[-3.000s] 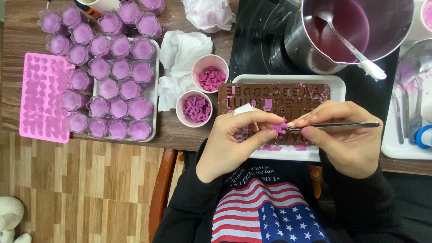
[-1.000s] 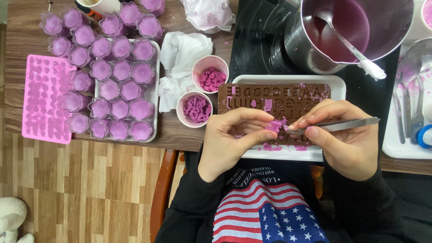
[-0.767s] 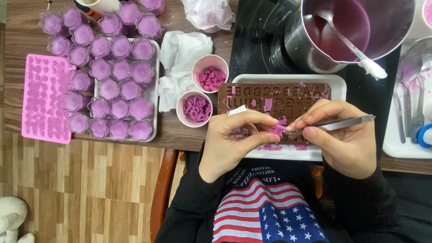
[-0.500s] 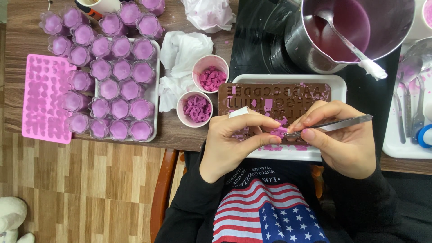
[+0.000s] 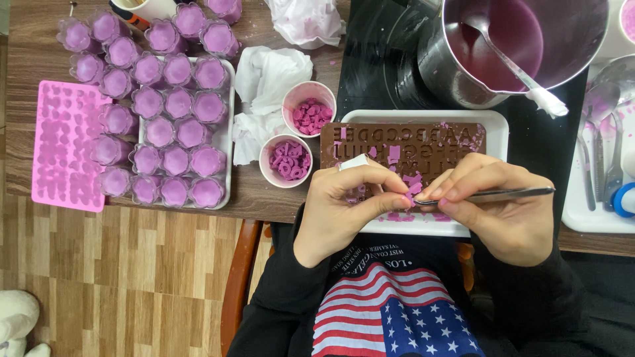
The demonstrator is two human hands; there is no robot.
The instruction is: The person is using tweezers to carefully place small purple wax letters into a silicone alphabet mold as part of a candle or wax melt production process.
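Pinching a small purple piece (image 5: 405, 200) in our left hand (image 5: 347, 201), we hold thin metal tweezers (image 5: 496, 194) in our right hand (image 5: 499, 208), both above the brown letter mould (image 5: 403, 142).

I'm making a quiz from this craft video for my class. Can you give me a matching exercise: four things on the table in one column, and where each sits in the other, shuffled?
Things
1. brown letter mould
2. pink mould
3. metal pot
4. two small cups of purple pieces

Places
A. far left edge of the table
B. top right, with a spoon in purple liquid
C. on the white tray by the hands
D. between the crumpled tissue and the white tray

Pairs: 1-C, 2-A, 3-B, 4-D
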